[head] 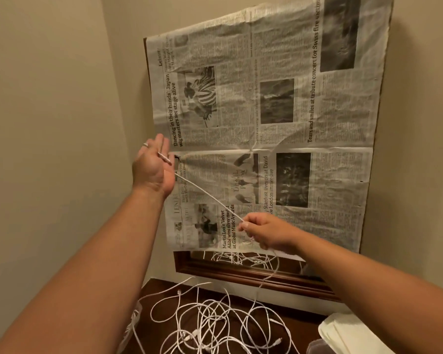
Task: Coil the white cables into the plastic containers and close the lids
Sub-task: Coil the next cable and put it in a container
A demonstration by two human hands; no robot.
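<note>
Down at the near right corner of the dark table [299, 320] sit pale plastic containers [348, 330], cut off by the edge of view; I cannot count them or see whether anything lies inside. One white cable [210, 196] runs up off the table and is stretched in the air between two raised hands. The right hand [264, 232] pinches it between thumb and fingertips. The left hand [152, 169], higher and to the left, has its fingers fairly straight, one ring [145, 144] on it, and the cable's plug end across its palm; whether the thumb clamps it I cannot tell. A tangle of white cables [210, 320] lies loose on the near table, too knotted to count. Newspaper [266, 111] covers the far framed mirror [241, 274], leaving only one bottom strip bare.
</note>
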